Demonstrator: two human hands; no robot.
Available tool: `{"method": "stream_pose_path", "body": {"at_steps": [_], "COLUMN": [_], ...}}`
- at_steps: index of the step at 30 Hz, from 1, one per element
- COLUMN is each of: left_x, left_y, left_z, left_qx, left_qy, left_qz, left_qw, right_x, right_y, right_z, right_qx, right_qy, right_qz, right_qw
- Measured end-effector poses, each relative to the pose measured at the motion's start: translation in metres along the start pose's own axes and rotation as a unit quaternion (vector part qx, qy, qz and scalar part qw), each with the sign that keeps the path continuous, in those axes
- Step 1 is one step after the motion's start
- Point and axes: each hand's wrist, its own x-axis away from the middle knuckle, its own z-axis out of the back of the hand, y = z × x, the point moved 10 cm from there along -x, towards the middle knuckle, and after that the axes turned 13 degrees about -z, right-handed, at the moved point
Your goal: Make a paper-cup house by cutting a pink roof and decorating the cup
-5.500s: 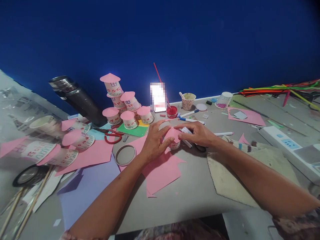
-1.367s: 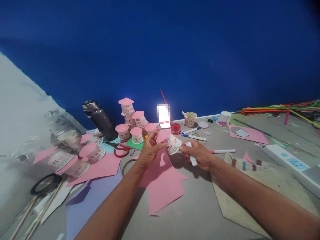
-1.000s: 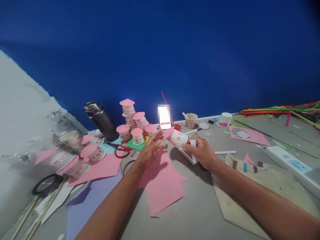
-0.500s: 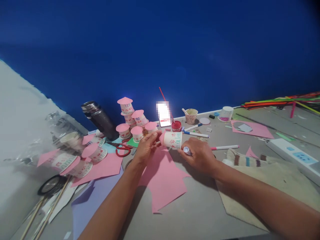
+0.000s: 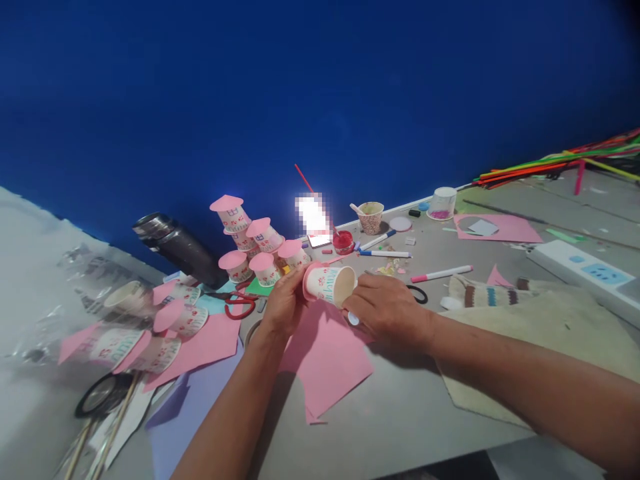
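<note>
Paper cup (image 5: pixel 331 285) w/ a pink cone roof is up off the table, tipped on its side between my two hands, open mouth facing right and toward me, roof end pointing left. My left hand (image 5: pixel 283 305) pinches the roof end, fingers curled narrow round the pink rim. My right hand (image 5: pixel 387 310) touches the cup's mouth side; its fingers are closed round a small white tube (image 5: pixel 353 319), prob a glue stick, only the capped end showing below the thumb.

Handling, as I judge it: v. light, thin-walled, crushes easily, and the paper roof will bend or peel if squeezed. Best grip is at the rolled mouth rim or low on the wall, light pressure, not on the cone edge.

Under the hands lies a cut pink paper sheet (image 5: pixel 327 353) on the grey table (image 5: pixel 400 413). Just beyond, a stack of finished roofed cups (image 5: pixel 253 243), red-handled scissors (image 5: pixel 239 305) near the left hand, a dark flask (image 5: pixel 175 245) behind. Markers (image 5: pixel 440 273) and a red paint pot (image 5: pixel 343 241) sit further back, well apart.
</note>
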Motion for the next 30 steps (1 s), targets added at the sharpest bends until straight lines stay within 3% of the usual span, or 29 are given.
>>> {"method": "stream_pose_path", "body": {"at_steps": [3, 10, 15, 20, 26, 30], "left_x": [0.002, 0.011, 0.016, 0.020, 0.021, 0.022], "left_y": [-0.007, -0.012, -0.014, -0.013, -0.003, 0.000], "left_z": [0.002, -0.017, -0.020, -0.024, -0.025, -0.026], "left_qx": [0.018, 0.025, 0.023, 0.042, 0.044, 0.028], "left_qy": [0.018, -0.018, -0.004, -0.002, 0.003, 0.003], "left_qz": [0.020, 0.053, 0.076, 0.080, 0.037, 0.022], "left_qw": [0.999, 0.998, 0.997, 0.996, 0.998, 0.999], "right_x": [0.001, 0.001, -0.001, 0.002, 0.005, 0.005], "right_y": [-0.003, -0.005, -0.009, -0.015, -0.022, -0.022], "right_z": [-0.005, -0.022, -0.028, -0.021, -0.013, -0.018], "right_qx": [0.002, 0.024, 0.020, 0.011, -0.007, -0.011], "right_qy": [-0.025, -0.098, -0.152, -0.135, -0.077, -0.107], "right_qz": [0.009, 0.027, 0.034, 0.047, 0.068, 0.062], "right_qw": [1.000, 0.995, 0.988, 0.990, 0.995, 0.992]}}
